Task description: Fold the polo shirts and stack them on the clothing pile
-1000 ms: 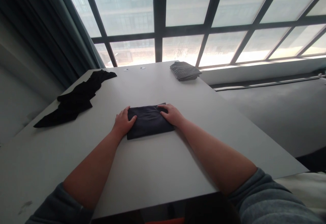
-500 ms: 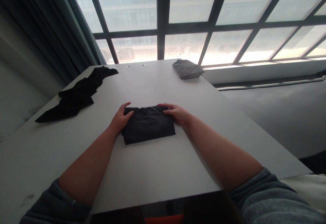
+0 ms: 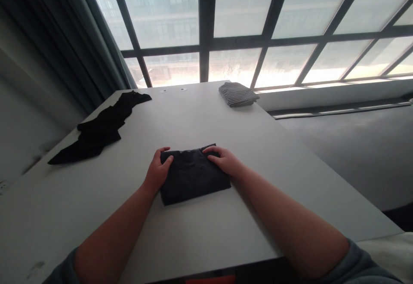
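A folded dark grey garment (image 3: pixel 195 178) lies in front of me as a compact rectangle, its right end a little farther away than its left. My left hand (image 3: pixel 158 171) grips its far left corner, thumb on top and fingers at the outer side. At the far right corner, my right hand (image 3: pixel 226 162) pinches the cloth, thumb and fingertips over its upper edge. Parts of the fingers are hidden behind the fabric. Whether the garment's underside touches the table all along cannot be made out.
A white table (image 3: pixel 180 122) carries everything. Along its left edge stretches a crumpled black garment (image 3: pixel 101 125). A folded striped garment (image 3: pixel 238 94) sits at the far right corner. Behind stand a large framed window (image 3: pixel 238 8) and a dark curtain (image 3: pixel 74 38).
Both hands have brought the folded garment slightly nearer to me and to the right, and it has turned a little. My view has tilted up slightly. The other garments stay put.
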A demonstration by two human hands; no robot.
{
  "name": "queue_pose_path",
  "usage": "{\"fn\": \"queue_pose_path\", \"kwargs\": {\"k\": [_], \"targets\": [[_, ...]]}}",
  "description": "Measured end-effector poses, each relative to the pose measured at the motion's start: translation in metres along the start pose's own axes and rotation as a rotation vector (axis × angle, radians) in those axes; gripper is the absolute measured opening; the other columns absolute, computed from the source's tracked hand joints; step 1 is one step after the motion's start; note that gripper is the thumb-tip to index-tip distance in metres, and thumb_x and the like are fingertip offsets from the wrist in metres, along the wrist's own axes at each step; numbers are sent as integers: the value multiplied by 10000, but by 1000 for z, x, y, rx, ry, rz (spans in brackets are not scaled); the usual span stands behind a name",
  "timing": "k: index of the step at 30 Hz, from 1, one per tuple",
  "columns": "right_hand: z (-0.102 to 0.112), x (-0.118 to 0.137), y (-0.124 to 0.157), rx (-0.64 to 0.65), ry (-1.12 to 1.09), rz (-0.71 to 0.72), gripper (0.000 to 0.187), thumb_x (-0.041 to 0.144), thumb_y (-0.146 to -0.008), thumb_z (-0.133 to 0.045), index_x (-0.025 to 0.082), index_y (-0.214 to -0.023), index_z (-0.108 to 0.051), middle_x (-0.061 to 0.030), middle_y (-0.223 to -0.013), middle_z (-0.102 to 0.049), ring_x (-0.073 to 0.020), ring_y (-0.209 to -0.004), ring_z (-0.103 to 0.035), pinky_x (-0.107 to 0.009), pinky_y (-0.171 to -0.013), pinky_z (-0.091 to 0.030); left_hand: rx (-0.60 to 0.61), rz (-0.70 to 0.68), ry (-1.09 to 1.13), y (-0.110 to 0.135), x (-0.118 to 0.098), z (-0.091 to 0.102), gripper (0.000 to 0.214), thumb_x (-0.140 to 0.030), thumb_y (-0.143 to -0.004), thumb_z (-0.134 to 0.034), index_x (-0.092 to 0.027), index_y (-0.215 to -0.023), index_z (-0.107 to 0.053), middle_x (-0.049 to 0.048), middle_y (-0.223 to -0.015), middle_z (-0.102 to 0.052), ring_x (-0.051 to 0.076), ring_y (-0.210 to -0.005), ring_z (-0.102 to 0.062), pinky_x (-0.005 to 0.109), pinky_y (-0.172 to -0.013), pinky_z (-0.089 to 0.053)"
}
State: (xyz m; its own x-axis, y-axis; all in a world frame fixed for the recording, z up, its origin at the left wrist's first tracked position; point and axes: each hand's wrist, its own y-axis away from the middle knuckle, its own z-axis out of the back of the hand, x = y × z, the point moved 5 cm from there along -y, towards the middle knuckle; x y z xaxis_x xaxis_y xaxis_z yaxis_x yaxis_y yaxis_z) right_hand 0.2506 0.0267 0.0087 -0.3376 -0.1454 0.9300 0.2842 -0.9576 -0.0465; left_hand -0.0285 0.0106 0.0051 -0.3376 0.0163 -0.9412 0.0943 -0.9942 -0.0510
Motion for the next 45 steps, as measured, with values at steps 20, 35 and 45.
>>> {"fn": "queue_pose_path", "kwargs": {"k": [20,35,45], "targets": [[-3,8,7,2,-49,-50,367,330,-851,-608,220,-1167,-758,-54,-1169,-748,-253,-1105,-675,-408,-1027,-498,-74,44,12,2,8,12,665,-571,-836,-680,-206,-1381,-574,54,-1024,-645,224,-881,-651,390,-856,-557],[-6,3,6,-12,-87,-48,388,345,-816,-602,200,-1131,-776,-75,-1156,-758,-272,-1074,-686,-420,-998,-507,-69,64,-17,8,4,10,644,-618,-826,-622,-198,-1314,-602,102,-1115,-698,299,-994,-696,477,-944,-551],[-5,7,11,-94,-122,-63,363,359,-824,-591,199,-1080,-793,-69,-1095,-768,-269,-1066,-687,-420,-1026,-503,-70,130,55,12,4,9,686,-646,-815,-650,-203,-1335,-588,91,-1066,-706,292,-940,-707,444,-863,-577]]}}
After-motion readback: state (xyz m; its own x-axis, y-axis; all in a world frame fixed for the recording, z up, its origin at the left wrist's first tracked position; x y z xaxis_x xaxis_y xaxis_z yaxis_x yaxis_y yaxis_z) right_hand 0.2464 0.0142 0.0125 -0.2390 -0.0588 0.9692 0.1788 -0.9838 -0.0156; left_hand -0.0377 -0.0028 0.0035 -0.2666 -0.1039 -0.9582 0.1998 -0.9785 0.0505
